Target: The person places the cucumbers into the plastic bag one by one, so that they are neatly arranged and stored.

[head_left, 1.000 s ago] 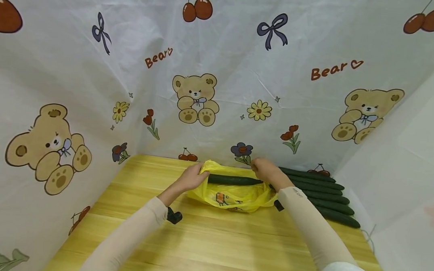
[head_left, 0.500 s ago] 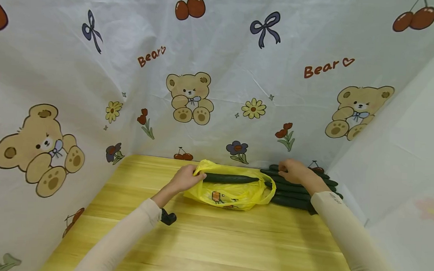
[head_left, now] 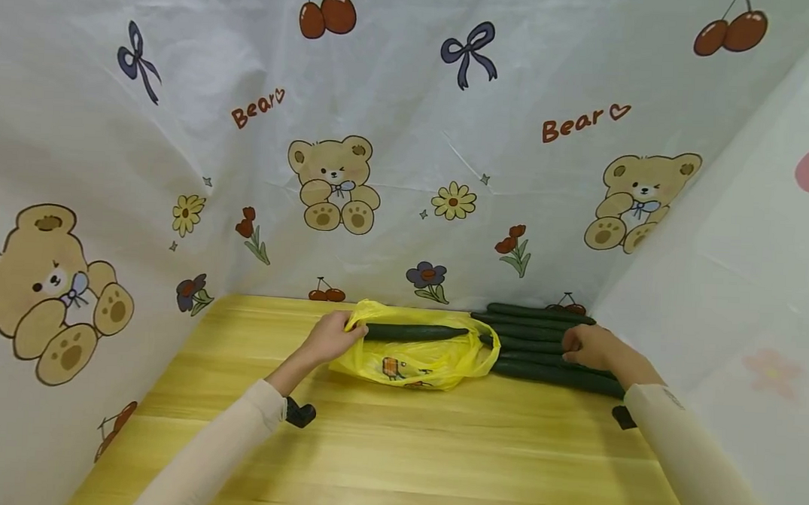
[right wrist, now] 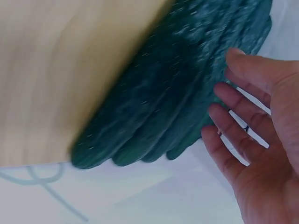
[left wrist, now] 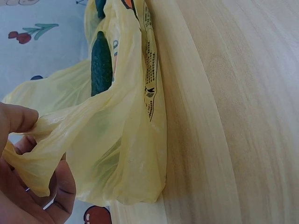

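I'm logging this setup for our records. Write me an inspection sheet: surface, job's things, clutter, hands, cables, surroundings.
Surface: pale wood-grain tabletop.
Job's things: translucent yellow plastic bag, mouth open, long dark-green cucumber inside; row of dark-green cucumbers at the head view's right.
Clutter: nothing seen.
Hands: left hand pinches the bag's rim; right hand is at the row, holding nothing, contact unclear.
Cables: pale looping line beyond the table edge; cord or print, cannot tell.
Surroundings: white sheet printed with bears, bows, cherries and flowers.

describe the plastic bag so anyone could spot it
On the wooden table, look toward the far edge. The plastic bag lies between the left hand and the row of cucumbers. Unlike those dark green neighbours, it is crumpled and bright yellow.
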A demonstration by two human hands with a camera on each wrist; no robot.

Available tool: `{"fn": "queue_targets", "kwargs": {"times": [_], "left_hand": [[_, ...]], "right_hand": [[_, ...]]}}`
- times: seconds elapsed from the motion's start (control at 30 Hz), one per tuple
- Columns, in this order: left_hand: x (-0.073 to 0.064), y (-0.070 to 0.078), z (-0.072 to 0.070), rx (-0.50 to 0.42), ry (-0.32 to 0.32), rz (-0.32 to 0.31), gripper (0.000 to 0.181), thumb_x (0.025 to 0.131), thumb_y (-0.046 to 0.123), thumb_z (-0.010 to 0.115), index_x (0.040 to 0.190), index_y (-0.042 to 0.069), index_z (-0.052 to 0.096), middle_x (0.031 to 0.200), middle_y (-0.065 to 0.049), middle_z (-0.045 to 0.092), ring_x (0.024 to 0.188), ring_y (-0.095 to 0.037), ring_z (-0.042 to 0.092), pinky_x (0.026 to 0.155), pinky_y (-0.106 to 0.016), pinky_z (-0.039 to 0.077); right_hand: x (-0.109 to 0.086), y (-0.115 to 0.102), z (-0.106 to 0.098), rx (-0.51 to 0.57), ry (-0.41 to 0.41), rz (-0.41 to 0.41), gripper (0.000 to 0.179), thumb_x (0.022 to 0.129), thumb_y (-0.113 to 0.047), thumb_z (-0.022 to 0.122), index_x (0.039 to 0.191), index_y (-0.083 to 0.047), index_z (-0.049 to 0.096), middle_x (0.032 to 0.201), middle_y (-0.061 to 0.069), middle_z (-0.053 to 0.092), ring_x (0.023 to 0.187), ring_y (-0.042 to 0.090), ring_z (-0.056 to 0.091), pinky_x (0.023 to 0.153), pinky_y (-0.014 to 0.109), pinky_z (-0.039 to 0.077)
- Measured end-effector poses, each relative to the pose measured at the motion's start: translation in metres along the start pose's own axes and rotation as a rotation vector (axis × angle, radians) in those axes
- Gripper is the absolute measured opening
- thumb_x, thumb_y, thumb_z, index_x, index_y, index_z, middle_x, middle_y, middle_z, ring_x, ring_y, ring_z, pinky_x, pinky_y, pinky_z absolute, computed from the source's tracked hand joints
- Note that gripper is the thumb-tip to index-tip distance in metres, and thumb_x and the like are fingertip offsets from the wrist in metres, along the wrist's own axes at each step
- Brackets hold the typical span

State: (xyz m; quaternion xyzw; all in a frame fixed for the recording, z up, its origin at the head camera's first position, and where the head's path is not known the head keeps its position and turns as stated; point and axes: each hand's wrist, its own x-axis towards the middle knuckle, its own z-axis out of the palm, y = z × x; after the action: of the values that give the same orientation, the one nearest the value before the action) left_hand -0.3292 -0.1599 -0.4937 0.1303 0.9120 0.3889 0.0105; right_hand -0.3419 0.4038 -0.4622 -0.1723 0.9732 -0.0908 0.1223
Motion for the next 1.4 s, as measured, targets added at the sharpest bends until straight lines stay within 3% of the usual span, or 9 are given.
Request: {"fn": "queue_targets", "kwargs": {"times": [0.17, 0.33, 0.53, 0.83, 0.97, 1.17, 1.27, 1.4], "left_hand": [[-0.001, -0.001, -0.002, -0.015, -0.011, 0.009, 0.031, 0.110, 0.034, 0.065, 0.089, 0.012, 0.058, 0.067, 0.000, 0.044, 0.054, -0.014, 0.038, 0.058, -0.030, 0.038], [-0.001, -0.002, -0.003, 0.005, -0.012, -0.020, 0.037, 0.106, 0.045, 0.069, 0.089, 0.013, 0.060, 0.067, 0.000, 0.046, 0.054, -0.015, 0.039, 0.055, -0.029, 0.037], [-0.005, -0.005, -0.003, 0.023, -0.033, -0.042, 0.039, 0.100, 0.044, 0.076, 0.084, 0.014, 0.058, 0.067, 0.001, 0.043, 0.055, -0.014, 0.038, 0.054, -0.029, 0.034], [-0.013, -0.006, -0.006, 0.059, -0.037, -0.005, 0.040, 0.100, 0.033, 0.077, 0.076, 0.016, 0.050, 0.063, 0.003, 0.039, 0.053, -0.012, 0.033, 0.052, -0.028, 0.029], [-0.012, -0.009, -0.005, 0.027, -0.018, -0.008, 0.032, 0.105, 0.031, 0.071, 0.084, 0.012, 0.055, 0.067, 0.002, 0.040, 0.055, -0.012, 0.035, 0.054, -0.027, 0.031], [-0.011, -0.011, -0.005, -0.054, -0.029, -0.007, 0.022, 0.108, 0.030, 0.067, 0.109, 0.007, 0.066, 0.078, -0.002, 0.050, 0.060, -0.013, 0.040, 0.059, -0.030, 0.038], [-0.013, -0.012, -0.006, -0.077, -0.039, -0.001, 0.024, 0.108, 0.029, 0.066, 0.114, 0.006, 0.068, 0.084, -0.008, 0.057, 0.062, -0.014, 0.041, 0.060, -0.030, 0.040], [-0.017, -0.010, -0.008, -0.101, -0.042, 0.006, 0.036, 0.108, 0.030, 0.067, 0.132, 0.003, 0.069, 0.110, -0.014, 0.072, 0.075, -0.012, 0.056, 0.071, -0.033, 0.049]], "right_hand": [[-0.014, 0.015, 0.008, 0.044, -0.014, 0.004, 0.019, 0.097, -0.019, 0.081, 0.105, -0.004, 0.073, 0.099, 0.010, 0.074, 0.085, 0.022, 0.068, 0.075, 0.044, 0.059], [-0.028, 0.024, 0.013, 0.073, -0.014, -0.003, 0.025, 0.093, -0.019, 0.084, 0.107, -0.002, 0.072, 0.097, 0.010, 0.073, 0.084, 0.021, 0.066, 0.074, 0.043, 0.058], [-0.035, 0.033, 0.030, 0.084, 0.084, -0.044, 0.028, 0.089, -0.019, 0.089, 0.105, -0.003, 0.072, 0.100, 0.012, 0.073, 0.092, 0.029, 0.068, 0.081, 0.046, 0.058], [-0.037, 0.042, 0.048, 0.083, 0.161, -0.092, 0.039, 0.081, -0.018, 0.095, 0.105, -0.006, 0.067, 0.099, 0.009, 0.065, 0.089, 0.020, 0.059, 0.077, 0.037, 0.052], [-0.039, 0.044, 0.054, 0.061, 0.185, -0.076, 0.038, 0.081, -0.017, 0.095, 0.106, -0.011, 0.066, 0.101, 0.007, 0.065, 0.092, 0.021, 0.060, 0.079, 0.041, 0.053], [-0.043, 0.048, 0.060, 0.059, 0.225, -0.086, 0.037, 0.080, -0.017, 0.095, 0.105, -0.012, 0.068, 0.104, 0.007, 0.069, 0.093, 0.024, 0.066, 0.080, 0.044, 0.058], [-0.045, 0.048, 0.062, 0.046, 0.246, -0.111, 0.037, 0.081, -0.018, 0.095, 0.107, -0.012, 0.069, 0.104, 0.005, 0.069, 0.093, 0.021, 0.065, 0.080, 0.041, 0.057], [-0.048, 0.045, 0.066, -0.002, 0.260, -0.149, 0.037, 0.084, -0.021, 0.093, 0.112, -0.012, 0.070, 0.104, 0.005, 0.067, 0.094, 0.022, 0.065, 0.079, 0.040, 0.058]]}}
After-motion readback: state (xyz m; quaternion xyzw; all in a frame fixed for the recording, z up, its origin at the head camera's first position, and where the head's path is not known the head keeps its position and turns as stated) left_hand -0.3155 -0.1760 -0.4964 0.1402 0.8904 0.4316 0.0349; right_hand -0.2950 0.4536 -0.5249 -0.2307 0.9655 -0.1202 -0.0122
